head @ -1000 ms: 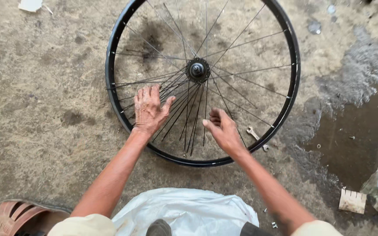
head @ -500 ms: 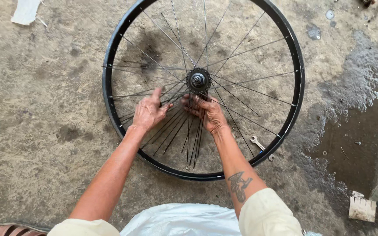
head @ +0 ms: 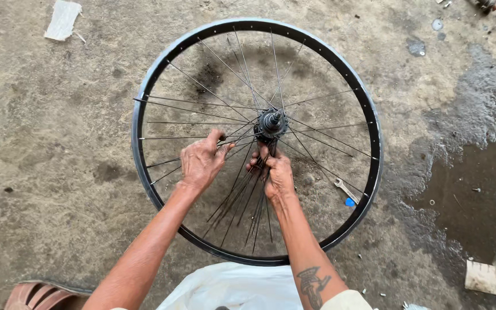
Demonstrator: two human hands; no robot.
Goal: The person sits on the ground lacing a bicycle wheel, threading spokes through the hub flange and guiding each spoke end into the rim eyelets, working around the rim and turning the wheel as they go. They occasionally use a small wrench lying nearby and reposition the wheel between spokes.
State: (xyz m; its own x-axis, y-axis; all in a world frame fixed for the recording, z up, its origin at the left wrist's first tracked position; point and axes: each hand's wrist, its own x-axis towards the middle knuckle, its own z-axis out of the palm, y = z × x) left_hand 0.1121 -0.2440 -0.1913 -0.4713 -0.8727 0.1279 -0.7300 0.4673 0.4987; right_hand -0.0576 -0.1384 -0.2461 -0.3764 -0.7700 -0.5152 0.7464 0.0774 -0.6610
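Black round metal bike wheel (head: 144, 172) lies flat on the floor, both hands (head: 201, 162) (head: 276, 174) pinching loose thin spokes (head: 242, 198) at six o'clock under the hub (head: 271, 122), which might bend if tugged.

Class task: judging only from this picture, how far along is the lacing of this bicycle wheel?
Partly done. Many spokes already run from hub to rim. In hand: left hand and right hand work spokes near the hub. Left: a loose bundle of spokes reaches no rim holes.
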